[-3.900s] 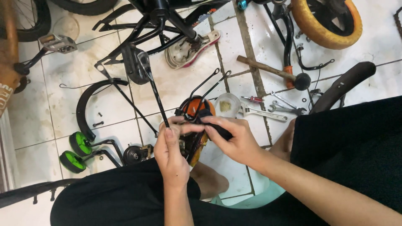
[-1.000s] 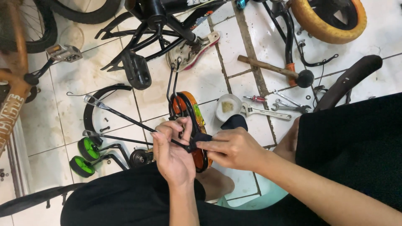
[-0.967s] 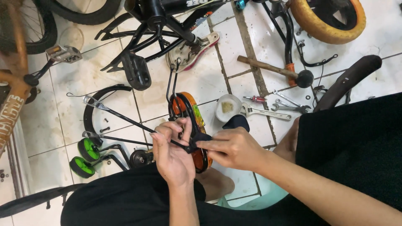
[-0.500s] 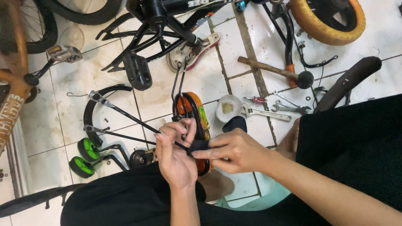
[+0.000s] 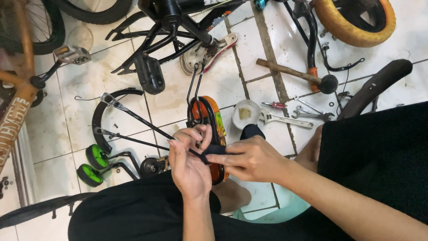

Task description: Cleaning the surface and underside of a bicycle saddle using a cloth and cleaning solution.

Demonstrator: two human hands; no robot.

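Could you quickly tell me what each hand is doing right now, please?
Left hand: closed on a thin black rod.
Right hand: pinching the black strap at the rod's end.

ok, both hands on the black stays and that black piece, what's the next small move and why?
Probably hold the thin black stays steady with the left hand while the right hand works the small black piece along them. Its fingertips already pinch that piece against the rods, and the rods' far ends hang free over the tiled floor.

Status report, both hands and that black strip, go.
Left hand and right hand both pinch the short black rubbery strip. Thin black metal stay rods run off left. Orange oval guard directly beneath.
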